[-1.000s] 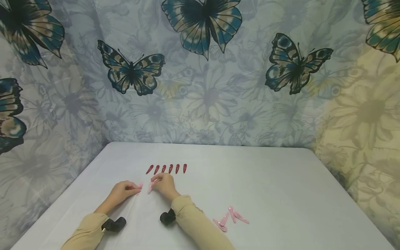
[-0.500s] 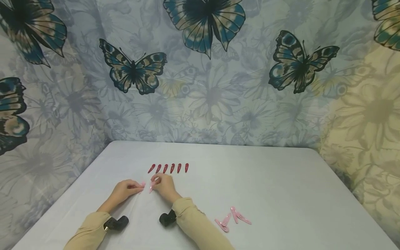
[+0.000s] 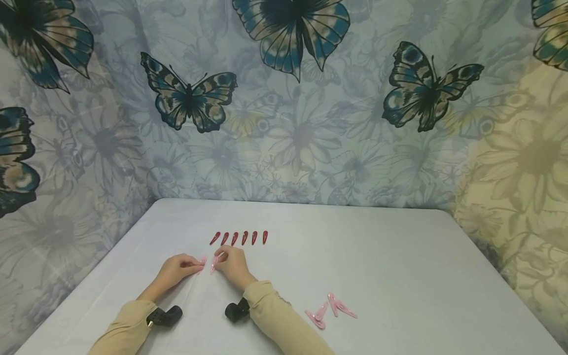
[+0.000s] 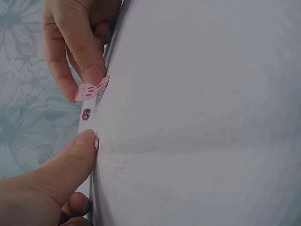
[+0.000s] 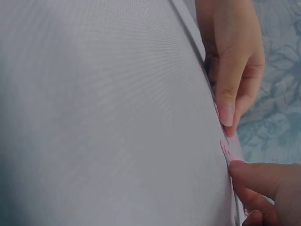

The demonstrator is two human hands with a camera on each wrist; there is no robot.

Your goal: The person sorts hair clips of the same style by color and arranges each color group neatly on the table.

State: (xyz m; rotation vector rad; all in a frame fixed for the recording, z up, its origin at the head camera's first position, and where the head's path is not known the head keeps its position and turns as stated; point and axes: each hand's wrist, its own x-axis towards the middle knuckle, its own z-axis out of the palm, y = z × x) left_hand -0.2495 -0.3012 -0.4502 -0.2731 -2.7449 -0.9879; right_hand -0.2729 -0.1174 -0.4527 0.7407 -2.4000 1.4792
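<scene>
Pink clips (image 4: pixel 89 92), one pinched in each of the hands (image 3: pixel 233 267), slightly closer together than a second ago.

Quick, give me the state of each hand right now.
Left hand: closed, pinching one pink hair clip.
Right hand: closed, pinching a second pink hair clip between thumb and finger.
</scene>
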